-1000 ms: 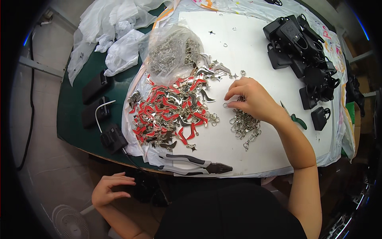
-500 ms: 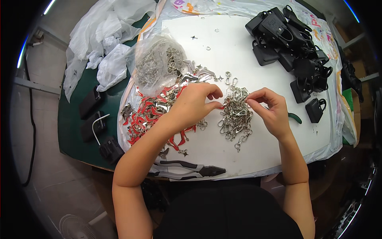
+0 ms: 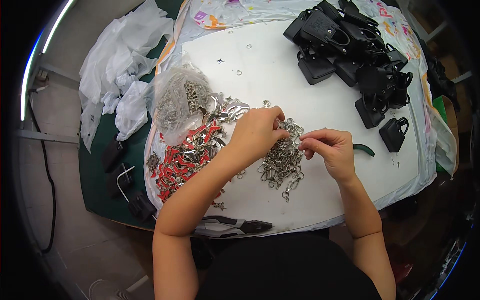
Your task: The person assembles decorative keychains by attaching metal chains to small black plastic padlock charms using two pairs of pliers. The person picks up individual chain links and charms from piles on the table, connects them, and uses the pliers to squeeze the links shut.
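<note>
Our left hand (image 3: 257, 131) reaches over the top of the pile of metal clasps and chains (image 3: 280, 162), thumb and forefinger slightly apart at their tips with bits of silver metal between them; we cannot tell whether they grip any. Our right hand (image 3: 332, 150) is at the pile's right side, fingers curled in toward the thumb, and whether something small is pinched there we cannot tell. The pile lies near the middle of the white board (image 3: 320, 200), partly hidden by our left hand. Our left forearm crosses the heap of red and silver shoe-shaped charms (image 3: 175, 167) at the board's left edge, covering part of it. Beyond that heap, toward the far left corner, sits a clear plastic bag (image 3: 172, 112) full of silver chain. Grey-and-black pliers (image 3: 232, 227) lie along the near edge, just beside our left forearm. A green handle (image 3: 364, 149) shows just beyond our right wrist. Small black handbag-shaped pieces (image 3: 345, 50) crowd the far right corner, and a lone one (image 3: 394, 135) stands nearer us by the right edge. Loose rings (image 3: 239, 72) and a star charm (image 3: 221, 61) lie toward the far edge. Crumpled white plastic (image 3: 120, 65) covers the green table's (image 3: 100, 192) far left part.
</note>
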Demonstrator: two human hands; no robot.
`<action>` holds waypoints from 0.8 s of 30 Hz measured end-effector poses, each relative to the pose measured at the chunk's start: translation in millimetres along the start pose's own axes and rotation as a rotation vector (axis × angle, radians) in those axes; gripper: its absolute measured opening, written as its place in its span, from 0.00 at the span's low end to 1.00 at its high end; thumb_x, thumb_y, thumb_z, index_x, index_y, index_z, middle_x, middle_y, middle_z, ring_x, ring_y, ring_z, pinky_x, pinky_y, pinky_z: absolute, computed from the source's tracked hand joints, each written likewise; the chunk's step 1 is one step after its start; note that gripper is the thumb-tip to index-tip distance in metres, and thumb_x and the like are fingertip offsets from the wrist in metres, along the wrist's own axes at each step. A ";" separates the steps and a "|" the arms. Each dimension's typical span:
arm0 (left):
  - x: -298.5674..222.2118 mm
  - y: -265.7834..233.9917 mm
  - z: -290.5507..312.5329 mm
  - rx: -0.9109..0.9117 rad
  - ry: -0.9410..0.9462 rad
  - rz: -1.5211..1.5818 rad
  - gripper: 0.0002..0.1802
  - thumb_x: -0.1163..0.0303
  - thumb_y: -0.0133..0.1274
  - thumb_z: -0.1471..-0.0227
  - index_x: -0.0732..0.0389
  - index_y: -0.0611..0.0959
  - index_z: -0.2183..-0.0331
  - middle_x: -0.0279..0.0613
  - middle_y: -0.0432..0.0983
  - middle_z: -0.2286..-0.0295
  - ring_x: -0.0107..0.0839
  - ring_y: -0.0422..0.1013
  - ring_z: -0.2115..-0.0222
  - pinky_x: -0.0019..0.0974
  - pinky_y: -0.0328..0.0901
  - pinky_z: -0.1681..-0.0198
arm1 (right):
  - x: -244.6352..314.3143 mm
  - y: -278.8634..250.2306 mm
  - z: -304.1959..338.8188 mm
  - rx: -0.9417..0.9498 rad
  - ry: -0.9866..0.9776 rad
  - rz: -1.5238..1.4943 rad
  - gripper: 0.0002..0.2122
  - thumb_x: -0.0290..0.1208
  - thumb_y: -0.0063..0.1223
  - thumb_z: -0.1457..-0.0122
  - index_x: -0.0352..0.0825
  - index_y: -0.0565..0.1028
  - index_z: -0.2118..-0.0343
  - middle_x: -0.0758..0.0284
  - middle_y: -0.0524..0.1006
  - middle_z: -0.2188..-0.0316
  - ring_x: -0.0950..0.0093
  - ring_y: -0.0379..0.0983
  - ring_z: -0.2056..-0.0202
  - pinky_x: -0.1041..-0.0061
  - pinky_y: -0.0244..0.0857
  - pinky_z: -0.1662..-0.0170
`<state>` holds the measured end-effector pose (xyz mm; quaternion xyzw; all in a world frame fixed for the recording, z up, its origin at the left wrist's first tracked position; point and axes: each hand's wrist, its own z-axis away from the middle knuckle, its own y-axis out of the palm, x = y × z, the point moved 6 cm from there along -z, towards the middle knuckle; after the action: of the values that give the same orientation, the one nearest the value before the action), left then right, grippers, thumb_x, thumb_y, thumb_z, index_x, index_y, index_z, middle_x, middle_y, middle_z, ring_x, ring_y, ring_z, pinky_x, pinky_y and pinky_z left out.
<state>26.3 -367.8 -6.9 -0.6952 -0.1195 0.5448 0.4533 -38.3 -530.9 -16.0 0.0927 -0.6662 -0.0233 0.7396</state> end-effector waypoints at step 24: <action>-15.7 -22.2 46.9 0.011 -0.219 1.166 0.08 0.76 0.56 0.43 0.69 0.79 0.61 0.42 0.79 0.67 0.28 0.77 0.66 0.32 0.75 0.61 | -4.3 23.5 10.4 0.094 0.100 -0.175 0.06 0.19 0.60 0.44 0.27 0.80 0.64 0.66 0.81 0.70 0.81 0.76 0.69 0.83 0.71 0.63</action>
<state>-13.0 -342.3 20.4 -0.5834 0.2390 0.7733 0.0679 -51.1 -508.2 -15.2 0.1861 -0.6181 -0.0518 0.7620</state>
